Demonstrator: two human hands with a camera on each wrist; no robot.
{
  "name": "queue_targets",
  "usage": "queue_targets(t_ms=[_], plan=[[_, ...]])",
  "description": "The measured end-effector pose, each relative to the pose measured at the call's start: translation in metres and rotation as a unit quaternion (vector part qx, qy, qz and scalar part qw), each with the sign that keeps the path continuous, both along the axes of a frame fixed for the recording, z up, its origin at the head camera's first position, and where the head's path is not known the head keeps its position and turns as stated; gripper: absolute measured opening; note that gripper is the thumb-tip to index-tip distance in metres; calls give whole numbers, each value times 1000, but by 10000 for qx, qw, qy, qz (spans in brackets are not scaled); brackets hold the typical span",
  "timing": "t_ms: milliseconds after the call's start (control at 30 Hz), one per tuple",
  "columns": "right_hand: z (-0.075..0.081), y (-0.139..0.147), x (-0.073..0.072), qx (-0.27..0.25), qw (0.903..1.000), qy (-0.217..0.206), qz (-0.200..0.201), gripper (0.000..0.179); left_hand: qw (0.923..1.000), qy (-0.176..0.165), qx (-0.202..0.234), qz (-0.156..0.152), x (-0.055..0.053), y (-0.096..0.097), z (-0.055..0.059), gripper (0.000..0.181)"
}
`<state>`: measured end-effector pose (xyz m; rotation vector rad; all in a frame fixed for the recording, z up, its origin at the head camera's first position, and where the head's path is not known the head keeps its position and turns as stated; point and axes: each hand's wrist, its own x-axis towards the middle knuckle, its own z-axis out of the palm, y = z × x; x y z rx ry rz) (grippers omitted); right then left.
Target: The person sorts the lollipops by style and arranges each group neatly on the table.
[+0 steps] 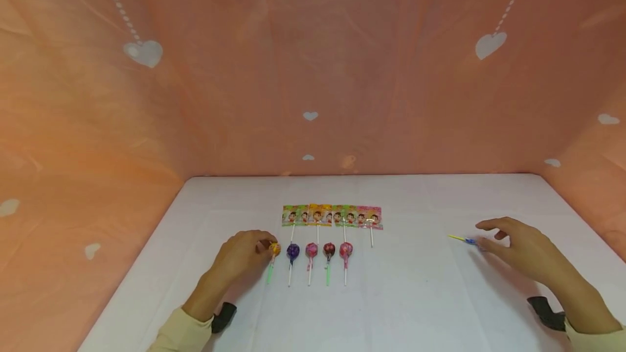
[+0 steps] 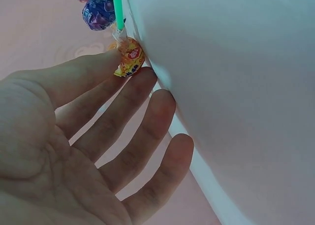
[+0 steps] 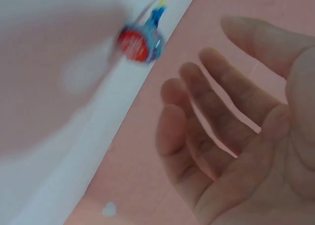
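Note:
My left hand [image 1: 243, 254] is at the left end of a row of round lollipops, its thumb and fingertips pinching the wrapped head of a yellow-orange lollipop [image 2: 130, 57] with a green stick. Beside it lies a purple lollipop [image 1: 293, 252], then a pink lollipop [image 1: 311, 250], a dark red lollipop [image 1: 329, 250] and another pink one. Over on the right, a blue and red lollipop [image 3: 140, 44] with a yellow stick lies on the table. My right hand [image 1: 525, 246] is close by it, fingers relaxed and spread; in the right wrist view a gap shows between them.
Behind the round lollipops, flat lollipops in green, orange and pink wrappers [image 1: 320, 215] form a second row, sticks toward me. The white table [image 1: 406, 308] meets an orange cloth backdrop [image 1: 313, 69] with pale hearts at its back and sides.

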<state>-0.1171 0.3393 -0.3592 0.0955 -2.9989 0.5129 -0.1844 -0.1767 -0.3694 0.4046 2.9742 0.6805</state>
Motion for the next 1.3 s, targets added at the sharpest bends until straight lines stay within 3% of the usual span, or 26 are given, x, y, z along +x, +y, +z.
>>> queue_targets(t_ms=[333, 633, 1300], plan=[[-6, 15, -11, 138, 9988, -455, 89, 34, 9998, -126, 42, 118, 3, 0, 3, 23], [-10, 14, -13, 160, 9992, -330, 182, 23, 9998, -32, -51, 176, 1, 1, 1, 21], [-11, 13, -10, 132, 9994, -285, 153, 25, 9996, -192, -85, 182, 3, 2, 5, 22]])
